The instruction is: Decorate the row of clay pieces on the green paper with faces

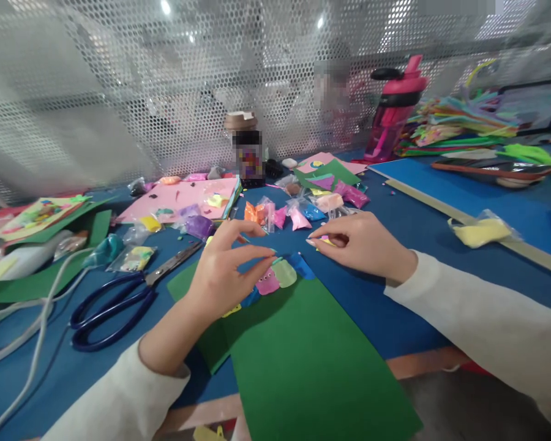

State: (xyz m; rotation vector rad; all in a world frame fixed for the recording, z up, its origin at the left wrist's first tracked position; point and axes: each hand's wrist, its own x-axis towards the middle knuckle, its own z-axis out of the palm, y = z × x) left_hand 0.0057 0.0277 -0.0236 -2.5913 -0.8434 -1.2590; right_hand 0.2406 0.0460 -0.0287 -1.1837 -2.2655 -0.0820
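Observation:
My left hand (pixel 227 266) hovers over the top of a green foam sheet (pixel 312 361), its thumb and forefinger pinched together just above small clay figures: a pink one (pixel 267 283) and a pale green one (pixel 284 272). Whatever sits between the fingertips is too small to make out. My right hand (pixel 360 242) rests curled on the blue table (pixel 477 208) beside them, with a bit of yellow and pink clay showing under its fingers. A blue clay piece (pixel 302 264) lies between the hands.
Blue-handled scissors (pixel 119 300) lie left of the sheet. Small bags of coloured clay (pixel 298 214) are scattered behind the hands. A pink foam sheet (pixel 183 199), a jar (pixel 248 150), a pink bottle (pixel 392 110) and white cables (pixel 32 318) surround the area. A perforated screen stands behind.

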